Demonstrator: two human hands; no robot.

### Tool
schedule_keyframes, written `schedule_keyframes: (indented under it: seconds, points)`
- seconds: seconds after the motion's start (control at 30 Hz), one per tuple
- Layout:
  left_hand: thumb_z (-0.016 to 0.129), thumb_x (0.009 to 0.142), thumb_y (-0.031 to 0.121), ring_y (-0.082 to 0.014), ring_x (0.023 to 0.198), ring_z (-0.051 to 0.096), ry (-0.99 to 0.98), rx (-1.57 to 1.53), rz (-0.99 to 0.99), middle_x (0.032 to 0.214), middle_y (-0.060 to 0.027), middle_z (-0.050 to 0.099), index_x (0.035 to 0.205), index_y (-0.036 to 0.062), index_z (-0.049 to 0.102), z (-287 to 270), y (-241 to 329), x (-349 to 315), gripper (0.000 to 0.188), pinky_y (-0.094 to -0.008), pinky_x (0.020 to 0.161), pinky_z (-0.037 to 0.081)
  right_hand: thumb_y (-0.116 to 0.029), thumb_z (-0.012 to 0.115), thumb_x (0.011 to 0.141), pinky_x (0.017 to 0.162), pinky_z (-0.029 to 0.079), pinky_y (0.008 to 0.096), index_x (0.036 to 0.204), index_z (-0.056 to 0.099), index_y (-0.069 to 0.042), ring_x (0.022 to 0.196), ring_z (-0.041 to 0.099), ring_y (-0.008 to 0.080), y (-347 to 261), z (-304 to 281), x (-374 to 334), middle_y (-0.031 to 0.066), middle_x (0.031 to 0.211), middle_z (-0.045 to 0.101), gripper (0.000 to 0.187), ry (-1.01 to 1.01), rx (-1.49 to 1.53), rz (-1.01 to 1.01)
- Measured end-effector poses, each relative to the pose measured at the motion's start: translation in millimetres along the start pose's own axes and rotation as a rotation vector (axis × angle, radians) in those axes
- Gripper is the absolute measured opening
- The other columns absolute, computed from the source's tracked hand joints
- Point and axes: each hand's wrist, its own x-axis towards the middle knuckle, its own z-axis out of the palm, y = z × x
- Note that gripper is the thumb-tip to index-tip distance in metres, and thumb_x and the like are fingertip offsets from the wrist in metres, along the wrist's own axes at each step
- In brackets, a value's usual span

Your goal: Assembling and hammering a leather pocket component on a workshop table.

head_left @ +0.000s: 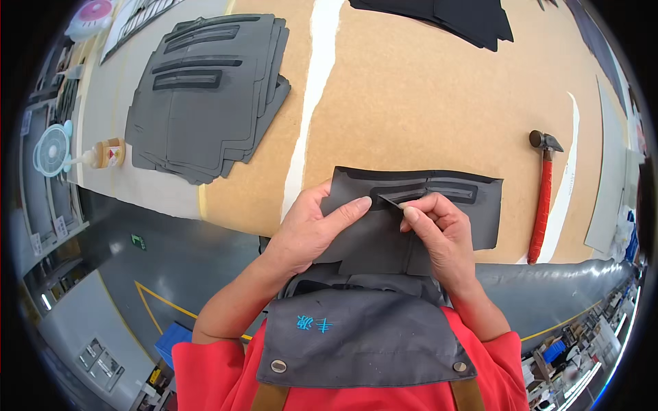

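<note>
The panel (375, 236) is grey and black, the hammer handle (541, 212) red.

The panel (480, 222) sits at the near edge of the surface (397, 116), right in front of the worker, the left hand (307, 229) at its left side and the right hand (442, 236) over its right half. Off to the worker's left, I see a stack of panels (195, 123), with a bottle (110, 153) left of it and a fan (53, 149) further out. Over to the right lies a hammer (543, 198), its head away from the worker. Another pile (449, 19) rests at the far side, ahead.
</note>
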Motion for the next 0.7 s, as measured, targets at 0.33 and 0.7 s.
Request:
schedule_keyframes:
  seconds: [0.33, 0.7]
  points:
    - [0.07, 0.1, 0.013, -0.0119, 0.101, 0.068, 0.016, -0.02, 0.008, 0.115, -0.0094, 0.072, 0.125, -0.003, 0.063, 1, -1, 0, 0.03, -0.0271, 0.089, 0.057, -0.017, 0.069, 0.101, 0.076, 0.047, 0.0218, 0.103, 0.069, -0.002, 0.082, 0.061, 0.0049, 1, 0, 0, 0.0014, 0.087, 0.069, 0.016, 0.01, -0.001, -0.001]
    - [0.069, 0.1, 0.015, -0.0103, 0.097, 0.068, 0.07, 0.119, 0.138, 0.109, -0.0077, 0.074, 0.123, -0.0031, 0.066, -10, 7, 8, 0.029, -0.0272, 0.085, 0.057, -0.021, 0.065, 0.103, 0.095, 0.048, 0.0299, 0.122, 0.068, -0.006, 0.1, 0.064, 0.0165, -36, -60, 26, 0.0061, 0.106, 0.07, 0.025, 0.254, -0.561, -0.34]
